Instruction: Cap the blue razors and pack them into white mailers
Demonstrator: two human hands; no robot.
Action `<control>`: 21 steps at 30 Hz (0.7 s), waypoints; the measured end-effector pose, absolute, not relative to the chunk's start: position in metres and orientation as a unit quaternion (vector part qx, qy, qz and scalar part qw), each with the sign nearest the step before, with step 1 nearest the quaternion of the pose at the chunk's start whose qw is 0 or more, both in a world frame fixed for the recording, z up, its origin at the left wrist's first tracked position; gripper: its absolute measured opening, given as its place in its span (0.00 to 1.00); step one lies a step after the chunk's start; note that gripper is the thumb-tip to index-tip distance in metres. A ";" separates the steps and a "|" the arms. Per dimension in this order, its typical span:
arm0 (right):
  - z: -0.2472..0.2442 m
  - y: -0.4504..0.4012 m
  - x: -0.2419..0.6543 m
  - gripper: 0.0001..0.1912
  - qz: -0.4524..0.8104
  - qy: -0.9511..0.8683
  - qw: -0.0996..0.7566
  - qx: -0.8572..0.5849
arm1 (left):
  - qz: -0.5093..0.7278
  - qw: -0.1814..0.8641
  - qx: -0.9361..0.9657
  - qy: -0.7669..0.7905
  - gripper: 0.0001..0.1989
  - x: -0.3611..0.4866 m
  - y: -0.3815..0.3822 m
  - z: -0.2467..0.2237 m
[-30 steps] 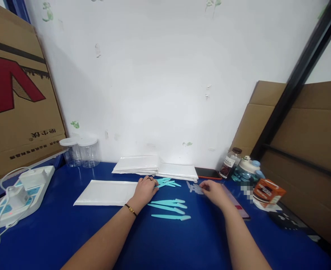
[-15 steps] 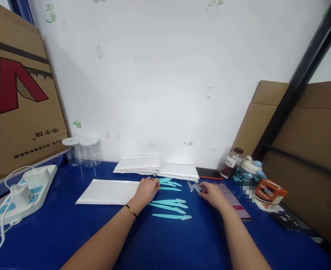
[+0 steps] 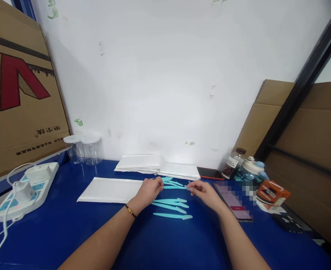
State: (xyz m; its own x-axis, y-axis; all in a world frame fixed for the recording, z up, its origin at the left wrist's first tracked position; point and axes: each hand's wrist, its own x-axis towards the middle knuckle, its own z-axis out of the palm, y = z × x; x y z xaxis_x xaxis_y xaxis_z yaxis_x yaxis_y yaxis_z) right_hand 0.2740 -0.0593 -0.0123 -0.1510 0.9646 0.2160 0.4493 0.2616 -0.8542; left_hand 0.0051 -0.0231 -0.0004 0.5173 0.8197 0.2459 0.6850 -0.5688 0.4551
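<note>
My left hand [image 3: 149,190] pinches the handle end of a teal eyebrow razor [image 3: 174,187], which points right. At its other end my right hand [image 3: 204,192] is closed on a small translucent blade cap [image 3: 187,187], touching or nearly touching the razor tip. Just behind lies a loose pile of teal razors [image 3: 171,181], partly hidden by my left fingers. Nearer to me several razors lie side by side, the front razor [image 3: 171,216] apart from the others. Most of the loose caps are hidden behind my right fingers.
A white padded envelope [image 3: 106,190] lies left of my left hand, and stacked envelopes [image 3: 137,163] rest against the wall. A phone [image 3: 234,204], an orange box [image 3: 272,194] and a brown-capped bottle [image 3: 233,163] stand right. A power strip [image 3: 38,191] and clear jars [image 3: 91,152] are left.
My right hand has moved left from the loose caps to the razor tip, with a cap in its fingers. My left hand holds the razor nearly in place; the view has shifted slightly.
</note>
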 end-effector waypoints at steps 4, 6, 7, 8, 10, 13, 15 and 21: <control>-0.011 -0.060 0.270 0.15 0.324 -0.691 0.384 -0.519 | 0.218 0.154 0.859 0.438 0.05 0.006 -0.026 0.003; -0.010 -0.062 0.267 0.14 0.329 -0.699 0.375 -0.512 | 0.216 0.154 0.861 0.434 0.05 0.007 -0.028 0.004; -0.010 -0.063 0.265 0.13 0.334 -0.704 0.370 -0.506 | 0.214 0.156 0.863 0.430 0.05 0.008 -0.030 0.005; -0.011 -0.064 0.264 0.12 0.343 -0.709 0.362 -0.498 | 0.211 0.159 0.867 0.423 0.05 0.008 -0.031 0.005; -0.012 -0.066 0.260 0.10 0.366 -0.715 0.344 -0.486 | 0.199 0.168 0.874 0.411 0.05 0.008 -0.034 0.006; -0.014 -0.068 0.258 0.10 0.394 -0.714 0.314 -0.485 | 0.173 0.178 0.881 0.403 0.05 0.009 -0.036 0.006; -0.012 -0.069 0.261 0.09 0.392 -0.725 0.287 -0.488 | 0.165 0.177 0.884 0.401 0.06 0.009 -0.035 0.006; -0.006 -0.060 0.302 0.10 0.176 -0.698 0.330 -0.611 | 0.213 0.065 0.845 0.486 0.09 -0.004 -0.019 -0.003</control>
